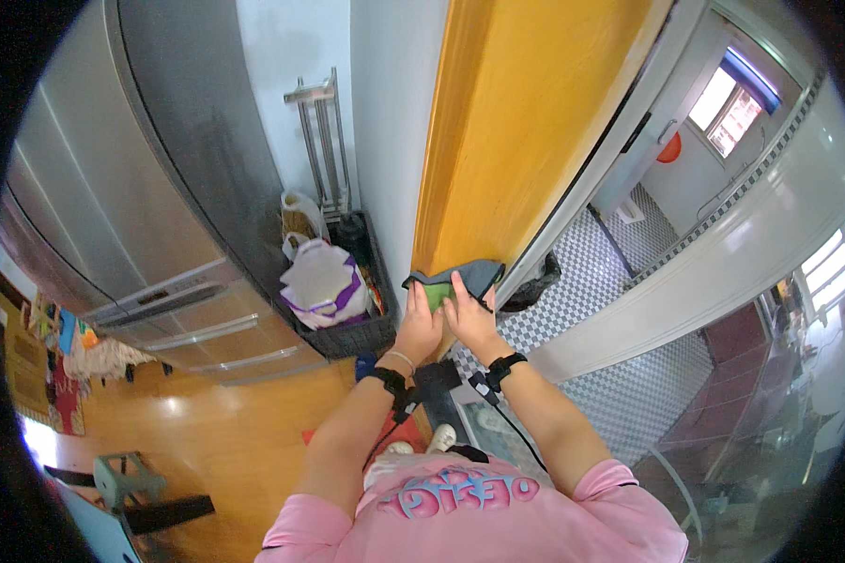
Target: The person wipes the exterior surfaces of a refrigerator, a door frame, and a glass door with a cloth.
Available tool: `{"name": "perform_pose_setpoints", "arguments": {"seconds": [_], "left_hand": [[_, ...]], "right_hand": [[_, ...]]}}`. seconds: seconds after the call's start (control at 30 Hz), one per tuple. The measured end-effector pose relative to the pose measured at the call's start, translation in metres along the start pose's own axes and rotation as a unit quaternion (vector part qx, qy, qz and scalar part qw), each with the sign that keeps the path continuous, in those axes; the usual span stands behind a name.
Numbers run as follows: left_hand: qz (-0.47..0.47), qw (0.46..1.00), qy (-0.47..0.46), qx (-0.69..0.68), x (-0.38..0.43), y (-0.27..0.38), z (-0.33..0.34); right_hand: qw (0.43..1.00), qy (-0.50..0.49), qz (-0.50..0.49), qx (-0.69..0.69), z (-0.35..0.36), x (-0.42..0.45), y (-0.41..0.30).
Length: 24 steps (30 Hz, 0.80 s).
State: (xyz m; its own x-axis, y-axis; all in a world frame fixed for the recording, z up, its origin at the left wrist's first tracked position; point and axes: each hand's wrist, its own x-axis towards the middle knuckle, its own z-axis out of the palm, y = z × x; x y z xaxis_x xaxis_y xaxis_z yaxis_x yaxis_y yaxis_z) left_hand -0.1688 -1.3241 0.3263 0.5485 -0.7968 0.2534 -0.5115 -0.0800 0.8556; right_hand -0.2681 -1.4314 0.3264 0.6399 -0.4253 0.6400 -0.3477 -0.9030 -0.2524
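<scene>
A grey and green cleaning cloth [480, 276] with dark edging lies against the yellow wooden door-frame panel [514, 155]. My left hand [420, 325] presses its green side, fingers stretched out along it. Beside it, my right hand [473, 318] holds the cloth's right part, with some fingers hidden in the folds. The two hands almost meet at the thumbs. Each wrist wears a black strap with a cabled device.
Left of the panel stands a dark woven basket [352, 341] holding bags and a dark bottle. A grey refrigerator [176, 211] rises beyond it. On the right are a glass sliding door [676, 281] and checkered floor tiles [584, 267]. A green stool [123, 478] stands lower left.
</scene>
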Motion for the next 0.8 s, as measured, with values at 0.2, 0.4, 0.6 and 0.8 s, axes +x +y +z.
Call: {"name": "perform_pose_setpoints", "arguments": {"seconds": [0.2,0.4,0.6,0.8], "left_hand": [[0.147,0.974,0.167,0.042,0.046,0.075,-0.017],[0.240,0.944,0.205,0.096,0.083,0.120,-0.050],[0.161,0.973,0.164,0.027,0.063,0.065,-0.029],[0.188,0.975,0.114,0.012,0.051,-0.004,-0.008]], "right_hand": [[0.984,0.012,0.121,0.130,-0.063,0.077,-0.023],[0.964,0.239,-0.023,0.115,-0.069,0.133,-0.030],[0.978,0.138,0.055,0.149,-0.001,0.076,-0.014],[0.984,0.098,0.104,0.104,0.069,0.007,0.011]]}}
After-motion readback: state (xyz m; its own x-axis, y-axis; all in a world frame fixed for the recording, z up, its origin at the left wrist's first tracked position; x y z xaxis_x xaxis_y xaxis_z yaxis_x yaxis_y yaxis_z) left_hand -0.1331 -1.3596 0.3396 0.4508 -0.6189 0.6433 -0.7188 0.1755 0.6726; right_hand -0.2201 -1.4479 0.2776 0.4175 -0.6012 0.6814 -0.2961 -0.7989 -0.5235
